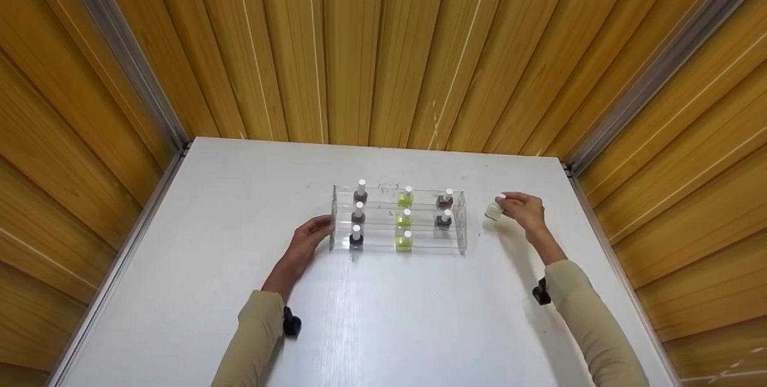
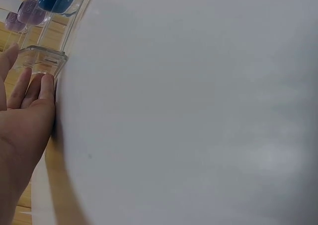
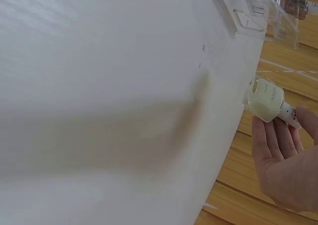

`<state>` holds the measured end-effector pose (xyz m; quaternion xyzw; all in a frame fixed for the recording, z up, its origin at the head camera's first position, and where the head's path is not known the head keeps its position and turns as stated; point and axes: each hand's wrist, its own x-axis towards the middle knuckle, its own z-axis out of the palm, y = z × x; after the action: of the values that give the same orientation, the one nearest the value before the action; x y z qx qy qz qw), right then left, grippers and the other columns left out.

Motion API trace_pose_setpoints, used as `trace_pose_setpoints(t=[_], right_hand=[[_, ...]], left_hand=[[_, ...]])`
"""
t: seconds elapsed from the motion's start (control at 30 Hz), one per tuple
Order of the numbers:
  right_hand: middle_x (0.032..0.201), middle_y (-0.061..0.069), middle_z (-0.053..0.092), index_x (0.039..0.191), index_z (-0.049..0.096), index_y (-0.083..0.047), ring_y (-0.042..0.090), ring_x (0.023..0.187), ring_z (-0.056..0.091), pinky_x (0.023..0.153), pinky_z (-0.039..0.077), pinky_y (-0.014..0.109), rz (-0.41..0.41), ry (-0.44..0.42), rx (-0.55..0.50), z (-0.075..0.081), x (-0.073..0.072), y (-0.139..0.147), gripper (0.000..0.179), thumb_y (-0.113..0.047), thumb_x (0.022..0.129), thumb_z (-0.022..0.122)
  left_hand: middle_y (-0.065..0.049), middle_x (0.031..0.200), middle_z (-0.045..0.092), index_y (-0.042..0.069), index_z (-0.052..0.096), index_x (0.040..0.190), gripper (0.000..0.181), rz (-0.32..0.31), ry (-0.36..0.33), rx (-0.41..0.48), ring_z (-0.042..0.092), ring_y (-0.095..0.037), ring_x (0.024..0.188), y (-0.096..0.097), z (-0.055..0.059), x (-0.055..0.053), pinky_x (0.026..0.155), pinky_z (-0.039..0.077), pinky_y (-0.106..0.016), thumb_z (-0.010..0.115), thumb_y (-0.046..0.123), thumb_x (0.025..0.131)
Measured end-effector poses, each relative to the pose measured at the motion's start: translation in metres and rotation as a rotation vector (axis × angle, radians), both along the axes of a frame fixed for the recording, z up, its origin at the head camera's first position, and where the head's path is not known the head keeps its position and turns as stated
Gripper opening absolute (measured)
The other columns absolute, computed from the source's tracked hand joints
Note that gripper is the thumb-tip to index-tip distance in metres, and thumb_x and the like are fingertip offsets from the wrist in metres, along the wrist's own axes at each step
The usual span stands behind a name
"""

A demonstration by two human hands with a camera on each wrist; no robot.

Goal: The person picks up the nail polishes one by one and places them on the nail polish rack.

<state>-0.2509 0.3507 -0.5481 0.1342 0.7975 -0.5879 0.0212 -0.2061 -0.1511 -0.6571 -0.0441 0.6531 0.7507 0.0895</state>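
Note:
My right hand pinches a pale cream nail polish bottle by its white cap, to the right of a clear tiered rack. In the right wrist view the bottle is tilted, its cap held between thumb and fingertips. At the rack's other end, my left hand touches the side panel with fairly straight fingers, seen close in the left wrist view. The rack holds a dark blue bottle at front left, mauve bottles behind it, yellow bottles down the middle and brownish bottles at right.
The rack stands on a white table. Wood-patterned panels rise behind the table and at both sides, with grey metal rails along the corners. Each sleeved forearm carries a small black wrist camera.

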Motion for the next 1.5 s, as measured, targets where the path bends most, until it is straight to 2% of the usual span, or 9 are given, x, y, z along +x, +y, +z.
trace_pose_setpoints(t=[0.37,0.6,0.93,1.2,1.3,1.5], right_hand=[[0.096,-0.011,0.076,0.132,0.059,0.010,-0.002,0.088,0.072,0.085,0.059,0.017,0.107,0.045,0.017,0.024,0.014,-0.020,0.047,-0.019,0.097,0.072],[0.092,-0.014,0.076,0.128,0.060,0.013,-0.001,0.087,0.072,0.085,0.060,0.019,0.205,0.129,0.008,0.033,0.022,-0.042,0.048,-0.018,0.095,0.075],[0.095,-0.009,0.077,0.126,0.065,0.010,0.000,0.089,0.069,0.085,0.058,0.016,0.296,0.104,0.080,0.048,0.035,-0.064,0.041,-0.018,0.096,0.073],[0.099,-0.004,0.079,0.124,0.069,0.004,-0.002,0.088,0.070,0.084,0.056,0.013,0.305,0.131,0.120,0.044,0.040,-0.073,0.045,-0.026,0.092,0.078],[0.100,-0.002,0.079,0.121,0.071,0.002,-0.001,0.089,0.071,0.084,0.056,0.014,0.308,0.137,0.125,0.038,0.041,-0.074,0.041,-0.025,0.091,0.079],[0.096,-0.006,0.078,0.120,0.070,0.003,0.001,0.089,0.072,0.083,0.057,0.017,0.315,0.111,0.087,0.030,0.042,-0.074,0.038,-0.020,0.091,0.079]], left_hand=[[-0.017,0.143,0.061,0.003,0.060,0.137,0.044,0.012,0.006,-0.020,0.051,-0.029,0.139,0.002,0.001,0.003,0.125,0.031,-0.048,0.070,0.019,0.098],[-0.018,0.148,0.056,0.004,0.056,0.142,0.045,-0.001,-0.035,-0.037,0.047,-0.030,0.143,0.000,0.005,0.000,0.126,0.030,-0.047,0.067,0.018,0.100],[-0.018,0.144,0.060,0.003,0.059,0.138,0.044,0.015,-0.021,-0.005,0.051,-0.028,0.138,0.001,0.005,0.002,0.125,0.033,-0.045,0.070,0.018,0.098],[-0.019,0.143,0.060,0.001,0.060,0.137,0.042,0.018,-0.018,-0.012,0.052,-0.029,0.137,0.001,0.005,0.000,0.125,0.032,-0.046,0.068,0.016,0.099],[-0.019,0.143,0.060,0.001,0.060,0.137,0.041,0.023,-0.022,-0.007,0.052,-0.028,0.137,0.001,0.004,0.001,0.125,0.032,-0.046,0.068,0.014,0.099],[-0.018,0.143,0.060,0.003,0.060,0.137,0.042,0.017,-0.022,-0.004,0.052,-0.028,0.138,0.001,0.003,0.002,0.126,0.031,-0.047,0.069,0.016,0.099]])
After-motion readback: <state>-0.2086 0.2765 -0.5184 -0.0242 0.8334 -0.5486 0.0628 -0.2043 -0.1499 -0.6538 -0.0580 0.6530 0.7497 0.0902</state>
